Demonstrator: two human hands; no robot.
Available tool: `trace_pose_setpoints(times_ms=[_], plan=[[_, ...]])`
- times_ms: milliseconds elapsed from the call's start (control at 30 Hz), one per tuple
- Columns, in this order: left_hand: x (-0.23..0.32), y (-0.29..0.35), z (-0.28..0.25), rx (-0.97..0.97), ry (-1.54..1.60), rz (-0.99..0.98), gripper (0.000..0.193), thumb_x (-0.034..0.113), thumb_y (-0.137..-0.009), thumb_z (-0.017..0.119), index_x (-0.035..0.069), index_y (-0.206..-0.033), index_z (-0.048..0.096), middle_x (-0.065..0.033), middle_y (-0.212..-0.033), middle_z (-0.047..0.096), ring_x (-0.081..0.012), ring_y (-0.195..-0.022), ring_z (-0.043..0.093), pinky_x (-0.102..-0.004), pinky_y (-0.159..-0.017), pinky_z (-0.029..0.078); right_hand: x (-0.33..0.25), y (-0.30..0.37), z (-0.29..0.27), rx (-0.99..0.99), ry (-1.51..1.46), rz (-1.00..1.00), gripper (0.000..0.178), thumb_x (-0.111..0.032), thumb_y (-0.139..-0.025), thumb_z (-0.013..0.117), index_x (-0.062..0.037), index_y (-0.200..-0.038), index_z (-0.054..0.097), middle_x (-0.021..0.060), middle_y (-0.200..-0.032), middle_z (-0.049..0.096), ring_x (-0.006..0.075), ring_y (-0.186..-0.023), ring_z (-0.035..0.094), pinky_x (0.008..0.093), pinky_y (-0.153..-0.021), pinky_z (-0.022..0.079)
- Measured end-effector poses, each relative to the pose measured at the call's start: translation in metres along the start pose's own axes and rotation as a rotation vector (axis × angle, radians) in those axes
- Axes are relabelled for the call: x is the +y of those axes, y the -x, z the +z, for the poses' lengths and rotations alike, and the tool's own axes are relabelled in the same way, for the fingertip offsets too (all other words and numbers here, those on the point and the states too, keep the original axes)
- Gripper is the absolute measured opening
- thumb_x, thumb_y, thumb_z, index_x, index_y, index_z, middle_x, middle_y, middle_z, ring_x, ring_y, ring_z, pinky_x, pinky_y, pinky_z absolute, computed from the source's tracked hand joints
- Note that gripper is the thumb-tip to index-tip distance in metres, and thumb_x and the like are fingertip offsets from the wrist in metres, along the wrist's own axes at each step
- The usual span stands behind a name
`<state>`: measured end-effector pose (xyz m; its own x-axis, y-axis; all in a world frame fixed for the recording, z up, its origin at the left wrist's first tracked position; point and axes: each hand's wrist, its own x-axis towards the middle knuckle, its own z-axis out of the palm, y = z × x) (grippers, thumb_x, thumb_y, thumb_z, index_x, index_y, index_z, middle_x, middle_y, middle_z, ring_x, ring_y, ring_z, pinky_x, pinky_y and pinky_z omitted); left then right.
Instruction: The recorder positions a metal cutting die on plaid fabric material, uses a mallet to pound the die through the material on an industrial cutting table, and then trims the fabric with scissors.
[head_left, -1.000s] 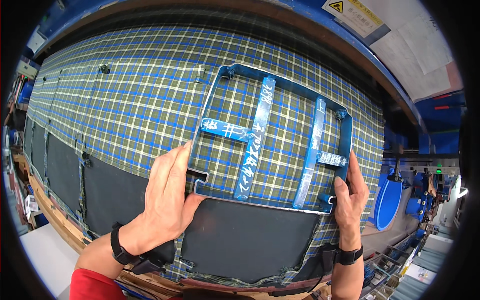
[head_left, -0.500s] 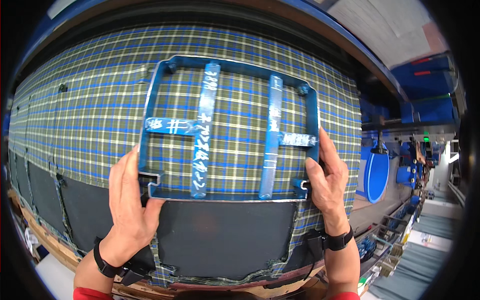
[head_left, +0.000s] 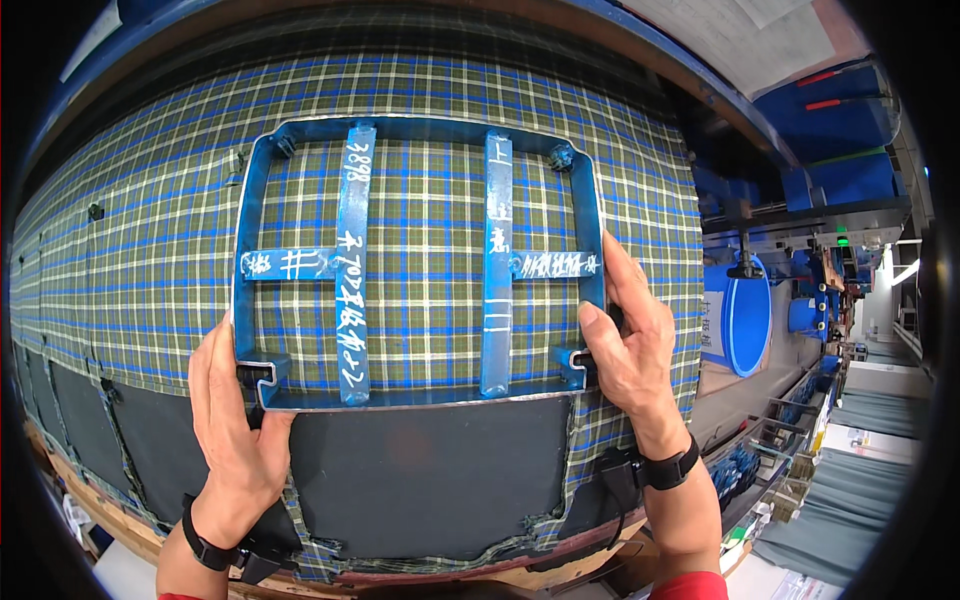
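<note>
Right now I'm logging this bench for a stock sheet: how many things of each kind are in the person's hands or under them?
Blue metal frame: 1
Plaid cloth: 1
Dark grey panel: 1
Black wristbands: 2
Total: 5
Left hand and right hand grip the frame's lower corners.

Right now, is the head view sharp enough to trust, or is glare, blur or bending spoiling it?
Head view: sharp and evenly lit on the blue metal frame, plaid fabric and both hands, left hand, right hand; mild sheen on the frame's lower edge, no washout; straight edges bow toward the dark rim; the right background is small and hard to read.
</note>
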<state>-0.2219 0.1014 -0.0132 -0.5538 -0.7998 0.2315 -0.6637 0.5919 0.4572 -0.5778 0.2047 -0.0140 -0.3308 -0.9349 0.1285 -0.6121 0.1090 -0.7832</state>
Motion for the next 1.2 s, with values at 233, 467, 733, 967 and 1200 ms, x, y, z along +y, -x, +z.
trace_pose_setpoints(times_ms=[233,467,733,967,1200], plan=[[0.001,-0.005,-0.006,-0.005,0.029,0.069,0.077,0.003,-0.083,0.075,-0.01,-0.149,0.038,-0.0279,-0.139,0.052,-0.0438,-0.121,0.054,-0.0481,-0.103,0.045,0.0,0.003,0.003,0.013,0.011,0.078,0.062,-0.003,-0.084,0.061,0.0019,-0.145,0.054,0.0214,-0.138,0.062,0.0323,-0.126,0.062,0.0397,-0.11,0.043],[-0.001,-0.008,0.0,0.057,0.163,0.089,0.083,0.0,-0.076,0.077,-0.01,-0.149,0.039,-0.0274,-0.139,0.051,-0.0438,-0.123,0.053,-0.0486,-0.105,0.043,-0.006,0.005,0.002,0.061,-0.074,0.168,0.062,-0.001,-0.09,0.055,0.0053,-0.151,0.046,0.0062,-0.122,0.066,0.01,-0.099,0.058,0.0248,-0.093,0.045],[-0.005,-0.005,-0.003,0.17,0.304,0.107,0.083,-0.004,-0.067,0.076,-0.016,-0.143,0.043,-0.0273,-0.13,0.053,-0.0416,-0.112,0.056,-0.0461,-0.097,0.048,-0.004,0.008,0.011,0.035,-0.161,0.095,0.064,0.002,-0.094,0.051,0.0064,-0.156,0.037,0.012,-0.134,0.063,0.0114,-0.11,0.06,0.0214,-0.092,0.043],[-0.007,0.0,-0.003,0.22,0.32,0.116,0.078,-0.003,-0.065,0.078,-0.017,-0.137,0.049,-0.0249,-0.121,0.056,-0.0393,-0.106,0.056,-0.0456,-0.094,0.049,-0.001,0.01,0.005,0.049,-0.064,0.157,0.067,-0.011,-0.093,0.057,0.0054,-0.155,0.04,0.0005,-0.121,0.063,0.0046,-0.083,0.046,0.0192,-0.075,0.036],[-0.006,-0.002,0.0,0.211,0.291,0.133,0.079,0.001,-0.067,0.08,-0.017,-0.137,0.049,-0.0252,-0.122,0.057,-0.0397,-0.108,0.057,-0.0469,-0.095,0.048,-0.007,0.005,0.005,0.029,-0.078,0.13,0.066,-0.015,-0.095,0.057,0.0064,-0.155,0.04,0.0116,-0.141,0.059,0.0143,-0.116,0.058,0.0271,-0.102,0.041]])
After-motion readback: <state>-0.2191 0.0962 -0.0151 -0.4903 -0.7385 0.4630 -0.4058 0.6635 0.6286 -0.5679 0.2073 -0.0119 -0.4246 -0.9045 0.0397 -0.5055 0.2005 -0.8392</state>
